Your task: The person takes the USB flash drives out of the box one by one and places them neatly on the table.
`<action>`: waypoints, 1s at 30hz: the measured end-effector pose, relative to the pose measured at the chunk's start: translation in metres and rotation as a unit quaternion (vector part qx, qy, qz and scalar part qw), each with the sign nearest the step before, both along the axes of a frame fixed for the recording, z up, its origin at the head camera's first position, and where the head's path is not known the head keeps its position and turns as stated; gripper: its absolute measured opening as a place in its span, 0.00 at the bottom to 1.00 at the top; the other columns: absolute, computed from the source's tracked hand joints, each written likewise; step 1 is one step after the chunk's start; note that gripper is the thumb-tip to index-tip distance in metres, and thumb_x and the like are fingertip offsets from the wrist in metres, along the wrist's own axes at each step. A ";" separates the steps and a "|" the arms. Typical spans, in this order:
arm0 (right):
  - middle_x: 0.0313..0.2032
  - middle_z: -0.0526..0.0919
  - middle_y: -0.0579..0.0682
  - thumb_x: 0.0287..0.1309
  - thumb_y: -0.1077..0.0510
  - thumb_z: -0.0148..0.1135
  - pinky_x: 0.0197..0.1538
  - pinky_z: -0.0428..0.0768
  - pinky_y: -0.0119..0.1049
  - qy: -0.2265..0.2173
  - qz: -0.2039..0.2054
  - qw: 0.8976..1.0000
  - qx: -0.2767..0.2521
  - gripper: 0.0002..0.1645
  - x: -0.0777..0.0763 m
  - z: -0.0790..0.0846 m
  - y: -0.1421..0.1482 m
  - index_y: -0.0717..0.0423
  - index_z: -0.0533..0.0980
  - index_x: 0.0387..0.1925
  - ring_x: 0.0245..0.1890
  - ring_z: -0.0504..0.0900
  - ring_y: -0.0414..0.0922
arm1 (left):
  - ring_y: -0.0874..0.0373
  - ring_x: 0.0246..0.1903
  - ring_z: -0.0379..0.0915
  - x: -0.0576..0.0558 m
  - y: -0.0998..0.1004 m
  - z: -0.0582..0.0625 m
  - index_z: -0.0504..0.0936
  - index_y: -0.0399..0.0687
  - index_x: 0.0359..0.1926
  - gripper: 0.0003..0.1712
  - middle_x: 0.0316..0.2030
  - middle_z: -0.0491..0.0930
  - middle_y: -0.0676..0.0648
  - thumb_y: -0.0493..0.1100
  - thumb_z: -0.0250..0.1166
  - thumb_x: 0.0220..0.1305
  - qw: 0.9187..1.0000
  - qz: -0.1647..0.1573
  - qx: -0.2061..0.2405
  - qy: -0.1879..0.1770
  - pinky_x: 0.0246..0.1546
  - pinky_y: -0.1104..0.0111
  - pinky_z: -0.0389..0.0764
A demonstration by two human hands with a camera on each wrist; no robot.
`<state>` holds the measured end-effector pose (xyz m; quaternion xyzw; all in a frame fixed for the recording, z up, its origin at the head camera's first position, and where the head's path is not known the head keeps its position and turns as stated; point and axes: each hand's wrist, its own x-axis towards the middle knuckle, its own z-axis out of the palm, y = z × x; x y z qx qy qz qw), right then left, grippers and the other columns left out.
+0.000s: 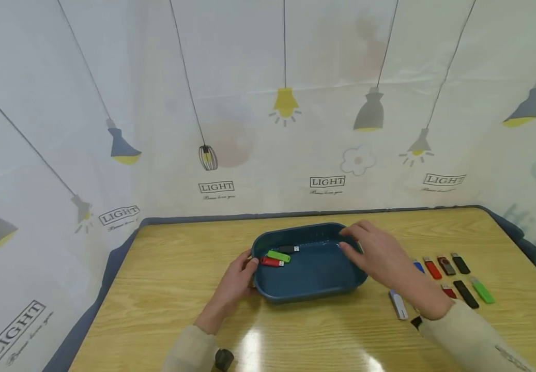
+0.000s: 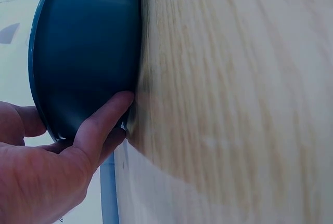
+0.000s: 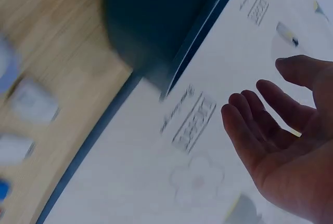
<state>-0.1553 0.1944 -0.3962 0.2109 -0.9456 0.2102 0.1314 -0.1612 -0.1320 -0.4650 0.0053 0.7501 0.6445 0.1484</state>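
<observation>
A dark blue plastic tray (image 1: pixel 319 274) stands on the wooden table. At its left end my left hand (image 1: pixel 236 281) grips the wall, thumb over the rim and fingers along the outside, as the left wrist view also shows. Three USB sticks lie inside near that end: a red one (image 1: pixel 271 262), a green one (image 1: pixel 279 256) and a black one (image 1: pixel 287 249). My right hand (image 1: pixel 379 253) hovers over the tray's right end with loosely bent fingers. Nothing is between its thumb and fingers in the right wrist view.
Right of the tray lie several more USB sticks, among them a red one (image 1: pixel 433 268), a black one (image 1: pixel 465 294), a green one (image 1: pixel 483 291) and a silver one (image 1: pixel 398 305). My right forearm partly covers this group. A curtain (image 1: pixel 268 155) printed with lamps hangs behind the table.
</observation>
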 end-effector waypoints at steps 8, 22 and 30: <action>0.44 0.82 0.50 0.66 0.55 0.71 0.37 0.83 0.40 -0.014 0.090 0.995 0.037 0.15 -0.029 -0.018 -0.084 0.57 0.85 0.51 0.37 0.83 0.45 | 0.36 0.62 0.71 -0.001 0.000 0.001 0.58 0.37 0.78 0.30 0.71 0.65 0.28 0.45 0.47 0.84 1.000 0.000 -0.002 -0.001 0.48 0.48 0.86; 0.38 0.78 0.54 0.71 0.52 0.65 0.37 0.81 0.49 -0.175 0.092 0.968 0.155 0.12 -0.051 -0.040 -0.147 0.48 0.85 0.52 0.33 0.75 0.51 | 0.33 0.64 0.71 -0.002 -0.001 0.000 0.56 0.36 0.79 0.30 0.71 0.63 0.27 0.44 0.45 0.85 0.999 -0.020 0.034 -0.004 0.49 0.48 0.85; 0.40 0.80 0.50 0.71 0.54 0.65 0.40 0.77 0.43 -0.185 0.121 0.963 0.156 0.12 -0.049 -0.040 -0.143 0.43 0.87 0.52 0.35 0.73 0.47 | 0.34 0.64 0.70 0.000 -0.002 0.003 0.57 0.37 0.79 0.30 0.72 0.63 0.28 0.45 0.44 0.85 1.000 -0.016 0.018 -0.003 0.49 0.48 0.85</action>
